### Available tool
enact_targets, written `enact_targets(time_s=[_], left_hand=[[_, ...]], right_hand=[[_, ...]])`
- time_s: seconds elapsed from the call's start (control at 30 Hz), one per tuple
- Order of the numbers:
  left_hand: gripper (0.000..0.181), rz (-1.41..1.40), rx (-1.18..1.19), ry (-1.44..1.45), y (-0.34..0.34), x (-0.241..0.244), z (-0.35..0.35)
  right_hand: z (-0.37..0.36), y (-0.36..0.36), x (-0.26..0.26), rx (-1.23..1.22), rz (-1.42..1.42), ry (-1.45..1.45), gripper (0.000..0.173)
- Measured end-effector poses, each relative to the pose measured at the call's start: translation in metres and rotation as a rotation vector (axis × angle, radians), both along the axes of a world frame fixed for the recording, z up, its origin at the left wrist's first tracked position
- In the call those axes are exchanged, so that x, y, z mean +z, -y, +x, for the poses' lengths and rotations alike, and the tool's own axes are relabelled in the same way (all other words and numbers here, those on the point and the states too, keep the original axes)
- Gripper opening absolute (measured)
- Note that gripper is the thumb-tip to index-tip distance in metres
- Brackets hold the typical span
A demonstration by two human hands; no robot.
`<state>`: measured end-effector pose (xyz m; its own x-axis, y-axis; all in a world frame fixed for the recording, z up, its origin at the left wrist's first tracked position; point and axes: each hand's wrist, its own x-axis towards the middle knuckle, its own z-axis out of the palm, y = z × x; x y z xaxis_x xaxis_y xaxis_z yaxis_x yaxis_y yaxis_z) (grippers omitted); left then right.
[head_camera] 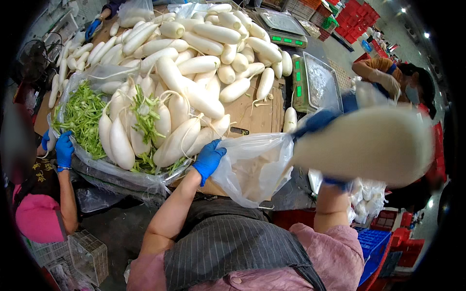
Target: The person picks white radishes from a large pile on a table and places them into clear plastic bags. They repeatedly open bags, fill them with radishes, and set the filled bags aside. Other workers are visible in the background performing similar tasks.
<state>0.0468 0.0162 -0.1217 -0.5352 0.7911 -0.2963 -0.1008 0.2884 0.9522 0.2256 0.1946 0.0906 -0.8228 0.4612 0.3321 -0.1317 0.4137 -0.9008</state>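
Note:
My left hand, in a blue glove, grips the edge of a clear plastic bag at the table's front edge. My right hand, also blue-gloved and partly hidden, holds a large white radish close to the camera; the radish is blurred, and its narrow end points at the bag's mouth. Left of the bag, white radishes and cut green stalks lie in a plastic-lined container. A big pile of white radishes covers the table behind.
Two scales with green displays, one at the back and one at the right, stand beside the pile. A co-worker's blue-gloved hand is at the container's left edge. Another person works at the right. Filled white bags and a blue crate are lower right.

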Motion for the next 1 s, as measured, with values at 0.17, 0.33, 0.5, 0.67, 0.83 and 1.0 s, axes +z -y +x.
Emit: enact_targets(time_s=[0.17, 0.33, 0.5, 0.67, 0.83, 1.0], left_hand=[[0.034, 0.159, 0.038, 0.578, 0.035, 0.054, -0.015], [0.032, 0.047, 0.147, -0.235, 0.068, 0.042, -0.008], [0.047, -0.113, 0.184, -0.407, 0.086, 0.092, 0.004], [0.082, -0.104, 0.22, -0.711, 0.112, 0.119, 0.041], [0.098, -0.038, 0.229, -0.706, 0.1, 0.108, 0.061], [0.086, -0.043, 0.274, -0.798, 0.06, 0.083, 0.045]], right_hand=[[-0.023, 0.04, -0.125, 0.429, -0.065, 0.498, 0.077], [-0.05, 0.024, -0.121, 0.513, 0.152, 0.547, 0.043], [-0.174, 0.003, -0.09, 0.149, 0.137, 0.232, 0.045], [-0.214, 0.01, -0.162, 0.17, 0.151, 0.507, 0.092], [-0.14, -0.035, -0.108, 0.233, -0.607, 0.603, 0.059], [-0.054, -0.037, -0.07, 0.303, -0.852, 0.347, 0.064]])
